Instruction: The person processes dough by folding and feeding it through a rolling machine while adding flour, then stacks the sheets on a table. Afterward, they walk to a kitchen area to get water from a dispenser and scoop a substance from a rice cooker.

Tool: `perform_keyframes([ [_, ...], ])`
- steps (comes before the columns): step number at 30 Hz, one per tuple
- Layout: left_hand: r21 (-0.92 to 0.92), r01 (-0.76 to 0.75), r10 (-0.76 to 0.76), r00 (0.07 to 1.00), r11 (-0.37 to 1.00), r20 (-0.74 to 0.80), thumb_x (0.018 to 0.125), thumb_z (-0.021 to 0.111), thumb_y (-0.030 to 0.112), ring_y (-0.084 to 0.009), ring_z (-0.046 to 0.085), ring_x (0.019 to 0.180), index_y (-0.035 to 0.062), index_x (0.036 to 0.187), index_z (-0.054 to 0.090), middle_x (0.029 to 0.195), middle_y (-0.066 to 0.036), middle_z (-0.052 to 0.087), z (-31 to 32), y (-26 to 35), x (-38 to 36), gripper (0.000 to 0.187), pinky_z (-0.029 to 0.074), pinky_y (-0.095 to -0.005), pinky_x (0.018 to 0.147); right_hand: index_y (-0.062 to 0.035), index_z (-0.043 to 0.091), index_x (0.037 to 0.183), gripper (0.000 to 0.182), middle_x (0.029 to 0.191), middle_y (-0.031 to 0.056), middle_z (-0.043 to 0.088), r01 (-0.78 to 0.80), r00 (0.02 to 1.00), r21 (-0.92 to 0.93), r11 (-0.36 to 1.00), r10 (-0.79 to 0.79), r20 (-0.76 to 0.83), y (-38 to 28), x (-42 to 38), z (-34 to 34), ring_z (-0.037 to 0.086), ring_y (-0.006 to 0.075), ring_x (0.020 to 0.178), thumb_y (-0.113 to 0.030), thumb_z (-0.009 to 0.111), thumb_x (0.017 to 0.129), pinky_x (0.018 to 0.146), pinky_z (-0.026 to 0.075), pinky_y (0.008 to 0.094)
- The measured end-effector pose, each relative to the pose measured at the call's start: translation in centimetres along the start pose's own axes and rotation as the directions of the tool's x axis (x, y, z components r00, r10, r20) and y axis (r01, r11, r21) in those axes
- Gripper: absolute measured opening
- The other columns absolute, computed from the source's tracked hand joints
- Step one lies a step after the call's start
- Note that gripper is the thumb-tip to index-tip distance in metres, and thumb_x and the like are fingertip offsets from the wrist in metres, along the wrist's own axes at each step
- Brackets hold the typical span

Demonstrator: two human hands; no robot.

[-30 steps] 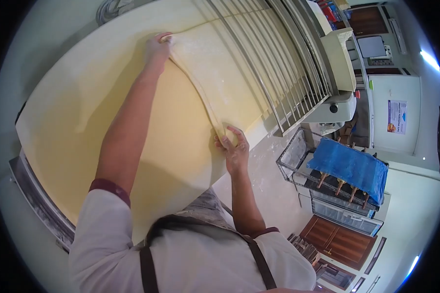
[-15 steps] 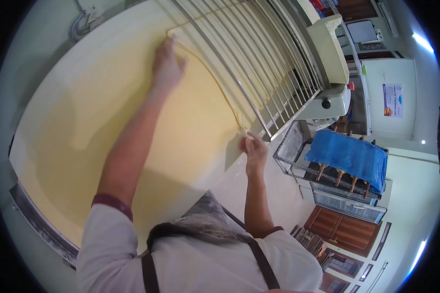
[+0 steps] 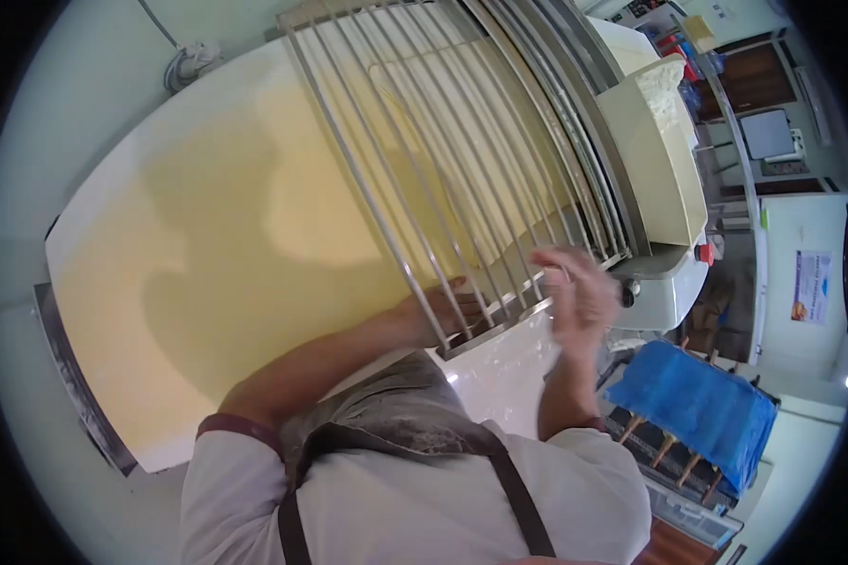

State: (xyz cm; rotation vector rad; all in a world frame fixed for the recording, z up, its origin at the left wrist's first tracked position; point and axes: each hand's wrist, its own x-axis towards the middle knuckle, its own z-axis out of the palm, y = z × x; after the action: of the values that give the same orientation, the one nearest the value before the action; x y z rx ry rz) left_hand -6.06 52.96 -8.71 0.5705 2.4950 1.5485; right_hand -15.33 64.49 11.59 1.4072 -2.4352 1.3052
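Observation:
A wide, smooth sheet of pale yellow dough lies on the belt of a dough sheeter. Its front edge runs beneath the machine's metal bar guard. My left hand reaches under the guard near the corner of that edge. Bars and shade cover part of it; the fingers that show look stretched out, with no grip visible. Over the guard's near end, my right hand is raised beside the machine's side housing. It is smeared by motion, with fingers apart and nothing seen in them.
The sheeter's cream hopper-like cover rises beyond the guard, with a black knob and a red button on its side. To the right stands a rack under a blue cover. A metal edge borders the belt's left end.
The dough's front edge has gone from before the guard to under the bars. Both hands have let go of it; my left hand moved nearer my body, my right up and right.

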Motion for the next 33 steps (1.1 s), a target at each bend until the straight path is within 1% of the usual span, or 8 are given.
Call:
perform_keyframes([
  [6,0.470,0.361,-0.238,0.923,0.805,-0.302,0.091,0.049,0.023,-0.0213,0.038,0.129,0.0120,0.119,0.058,0.129,-0.007,0.051,-4.2,0.9,-3.5,0.031,0.021,-0.0432,0.111,0.0043,0.063,0.102,0.020,0.087,0.0110,0.064,-0.215,0.889,-0.104,0.971,0.151,-0.432,9.3,-3.5,-20.2,0.061,0.0137,0.076,-0.007,0.055,0.089,0.070,0.048,0.0245],
  [7,-0.056,0.369,-0.337,0.765,0.928,-0.549,0.089,0.052,0.018,-0.0244,0.038,0.129,0.0114,0.118,0.058,0.129,-0.010,0.051,-3.1,-0.4,-4.7,0.031,0.023,-0.0435,0.110,0.0044,0.064,0.101,0.020,0.087,0.0114,0.064,-0.261,0.887,-0.094,0.961,0.200,-0.417,11.8,-4.5,-22.4,0.061,0.0135,0.076,-0.008,0.056,0.088,0.069,0.047,0.0230],
  [12,0.054,0.730,-0.060,0.129,0.681,-0.990,0.085,0.053,0.001,-0.0324,0.039,0.128,0.0047,0.112,0.060,0.128,-0.016,0.051,0.1,3.9,-8.1,0.029,0.031,-0.0414,0.105,0.0027,0.065,0.094,0.023,0.081,0.0138,0.065,0.123,0.969,-0.184,0.975,-0.158,-0.189,18.5,-6.2,-25.1,0.054,0.0117,0.062,-0.015,0.063,0.080,0.057,0.041,0.0232],
  [20,-0.382,0.414,-0.074,-0.592,0.827,-0.803,0.091,0.048,0.008,-0.0200,0.053,0.110,-0.0026,0.112,0.059,0.114,-0.012,0.059,17.8,16.3,1.1,0.025,0.036,-0.0340,0.099,-0.0031,0.065,0.090,0.021,0.058,0.0046,0.047,0.467,0.844,-0.026,0.884,-0.436,0.313,16.4,-4.4,-26.3,0.045,0.0184,0.045,-0.010,0.069,0.071,0.044,0.037,0.0302],
  [24,-0.425,0.153,-0.320,-0.451,0.892,-0.833,0.092,0.048,0.010,-0.0177,0.056,0.100,-0.0032,0.106,0.059,0.102,-0.009,0.062,24.4,20.8,12.3,0.022,0.040,-0.0319,0.093,-0.0012,0.061,0.097,0.027,0.078,0.0107,0.053,0.636,0.659,0.148,0.758,-0.632,0.406,17.6,-3.5,-27.3,0.054,0.0230,0.066,-0.013,0.069,0.074,0.057,0.043,0.0362],
  [28,-0.311,0.223,-0.356,0.203,0.924,-0.912,0.081,0.067,0.024,-0.0218,0.058,0.096,-0.0013,0.110,0.057,0.103,-0.015,0.061,27.6,23.2,24.7,0.040,0.043,-0.0338,0.089,0.0010,0.054,0.113,0.039,0.111,0.0177,0.051,0.775,0.356,0.302,0.555,-0.779,0.516,19.5,-1.6,-29.0,0.050,0.0294,0.104,-0.014,0.064,0.079,0.089,0.040,0.0414],
  [31,-0.229,0.463,-0.334,0.159,0.856,-0.929,0.074,0.071,0.021,-0.0210,0.061,0.091,0.0001,0.103,0.060,0.098,-0.014,0.063,29.3,22.9,35.5,0.038,0.047,-0.0341,0.082,0.0025,0.049,0.119,0.043,0.127,0.0209,0.045,0.771,0.164,0.495,0.401,-0.875,0.455,22.1,0.5,-29.0,0.041,0.0334,0.121,-0.017,0.061,0.082,0.102,0.032,0.0433],
  [33,-0.410,0.458,-0.367,-0.183,0.789,-0.912,0.070,0.071,0.017,-0.0208,0.063,0.082,-0.0004,0.097,0.062,0.089,-0.013,0.064,31.2,20.6,38.9,0.033,0.048,-0.0336,0.074,0.0032,0.047,0.120,0.044,0.131,0.0217,0.043,0.758,0.072,0.572,0.314,-0.911,0.405,22.9,1.8,-28.7,0.038,0.0343,0.126,-0.021,0.058,0.085,0.104,0.030,0.0440],
])
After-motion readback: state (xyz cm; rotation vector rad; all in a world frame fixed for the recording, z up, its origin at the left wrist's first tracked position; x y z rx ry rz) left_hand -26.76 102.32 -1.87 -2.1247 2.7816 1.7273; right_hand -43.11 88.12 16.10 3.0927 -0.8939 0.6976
